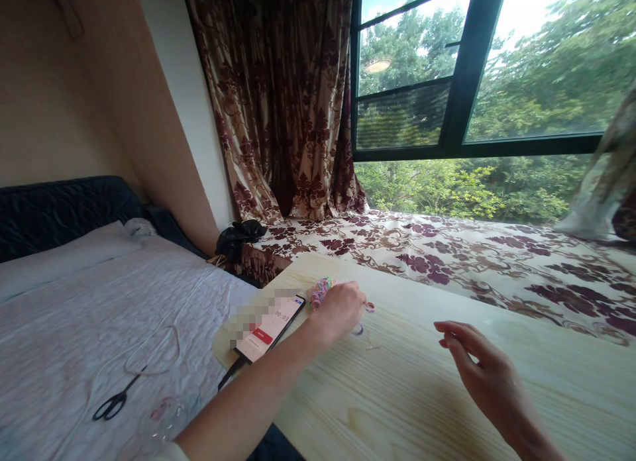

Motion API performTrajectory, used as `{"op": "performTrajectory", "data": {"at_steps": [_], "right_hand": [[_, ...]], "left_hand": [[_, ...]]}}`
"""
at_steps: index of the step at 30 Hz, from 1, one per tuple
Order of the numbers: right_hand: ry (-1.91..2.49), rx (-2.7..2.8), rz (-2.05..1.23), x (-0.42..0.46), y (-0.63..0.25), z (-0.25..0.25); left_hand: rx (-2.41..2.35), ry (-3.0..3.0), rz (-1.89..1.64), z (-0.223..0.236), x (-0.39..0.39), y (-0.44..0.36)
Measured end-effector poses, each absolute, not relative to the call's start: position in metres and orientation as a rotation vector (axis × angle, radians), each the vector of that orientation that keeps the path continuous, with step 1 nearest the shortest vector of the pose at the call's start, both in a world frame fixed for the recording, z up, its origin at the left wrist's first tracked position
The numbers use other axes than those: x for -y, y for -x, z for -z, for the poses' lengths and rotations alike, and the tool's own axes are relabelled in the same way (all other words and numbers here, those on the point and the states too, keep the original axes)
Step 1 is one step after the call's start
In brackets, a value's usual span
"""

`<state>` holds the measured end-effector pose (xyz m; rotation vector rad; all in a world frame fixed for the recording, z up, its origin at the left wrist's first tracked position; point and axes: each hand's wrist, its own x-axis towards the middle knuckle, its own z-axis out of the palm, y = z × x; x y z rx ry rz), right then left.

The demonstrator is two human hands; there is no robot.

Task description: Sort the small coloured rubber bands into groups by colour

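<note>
My left hand (342, 308) is over the table with its fingers curled downward; what they hold, if anything, is hidden. Right by its fingertips shows a small reddish elastic band (370, 307). Behind the hand, partly covered by it, a pile of pastel elastic bands (319, 291) sits on the wooden table (422, 408). A purple band (358, 329) and a pale, thin band (371, 346) lie loose just below. My right hand (479, 361) hovers farther right, apart from the bands, with fingers loosely extended, thumb near the index finger, and nothing visible in it.
A phone (268, 332) showing a timer lies at the table's left edge, beside my left forearm. On the bed (59, 328) are black-handled scissors (112, 405), a white cable (173, 348) and clear plastic (171, 418). A floral-covered window ledge (377, 239) borders the table's far side.
</note>
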<state>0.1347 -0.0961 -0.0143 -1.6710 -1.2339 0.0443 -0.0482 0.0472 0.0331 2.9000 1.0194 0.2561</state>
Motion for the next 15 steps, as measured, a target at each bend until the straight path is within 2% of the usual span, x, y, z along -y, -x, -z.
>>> {"op": "performTrajectory", "data": {"at_steps": [7, 15], "right_hand": [[1.662, 1.293, -0.024, 0.095, -0.134, 0.019], [1.726, 1.508, 0.127, 0.098, -0.128, 0.026]], "left_hand": [[-0.753, -2.658, -0.242, -0.024, -0.023, 0.021], [-0.709, -2.597, -0.615, -0.016, -0.032, 0.043]]}}
